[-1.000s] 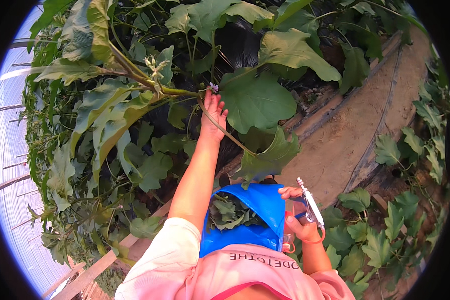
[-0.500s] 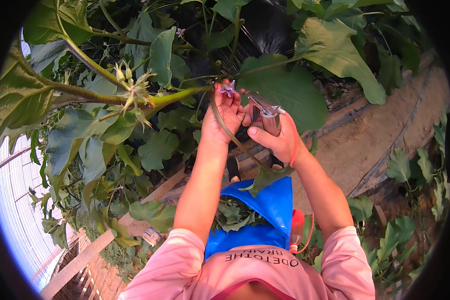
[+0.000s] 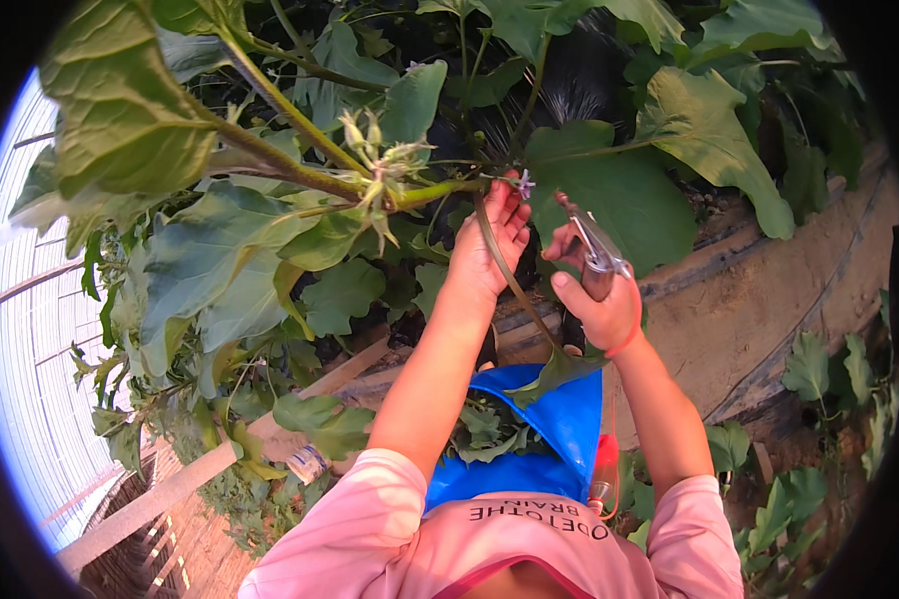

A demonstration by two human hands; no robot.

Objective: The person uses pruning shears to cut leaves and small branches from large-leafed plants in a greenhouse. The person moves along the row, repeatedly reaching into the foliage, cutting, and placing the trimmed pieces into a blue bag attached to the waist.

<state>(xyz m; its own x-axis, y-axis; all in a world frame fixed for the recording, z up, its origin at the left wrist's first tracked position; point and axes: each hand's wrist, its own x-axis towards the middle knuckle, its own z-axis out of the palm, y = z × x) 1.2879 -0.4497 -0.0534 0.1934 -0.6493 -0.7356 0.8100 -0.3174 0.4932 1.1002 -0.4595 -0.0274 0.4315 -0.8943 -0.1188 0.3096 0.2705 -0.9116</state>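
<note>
Purple eggplant flower [image 3: 523,184] sits at the fingertips of a half-curled left hand [image 3: 493,240], its grip unclear; the right hand [image 3: 605,304], wrapped around a silver handheld sprayer [image 3: 597,250], hovers just beside.

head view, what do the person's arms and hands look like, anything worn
The left hand and right hand are both ungloved. Pink sleeves end around the elbows, leaving the forearms bare. A thin orange-red strand crosses the right wrist; band or tubing, I cannot tell.
</note>
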